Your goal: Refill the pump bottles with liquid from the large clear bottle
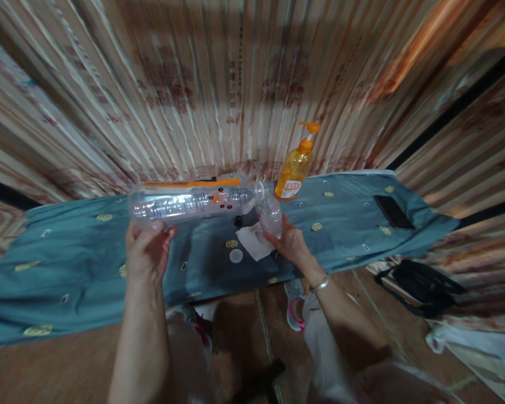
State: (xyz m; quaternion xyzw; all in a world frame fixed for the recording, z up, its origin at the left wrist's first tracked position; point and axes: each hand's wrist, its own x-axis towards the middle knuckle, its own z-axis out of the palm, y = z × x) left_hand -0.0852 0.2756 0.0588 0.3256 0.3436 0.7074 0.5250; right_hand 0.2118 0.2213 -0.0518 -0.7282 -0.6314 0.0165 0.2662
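Observation:
My left hand point(148, 251) grips a large clear plastic bottle point(193, 203) and holds it lying on its side, its mouth pointing right. My right hand point(289, 242) holds a small clear plastic cup point(269, 213) tilted right at the bottle's mouth. Both are held above a teal patterned cloth point(88, 264) that covers a long board. Under the cup lie a white paper point(256, 241), a round white cap point(236, 256) and a small black cap point(238, 221). A bracelet sits on my right wrist.
An orange pump bottle point(297, 165) stands at the back of the cloth. A black phone point(393, 212) lies at the right end. An orange flat thing point(193, 183) lies behind the clear bottle. A striped curtain hangs behind. A black bag point(425, 286) and a white bag point(480, 353) lie on the floor at right.

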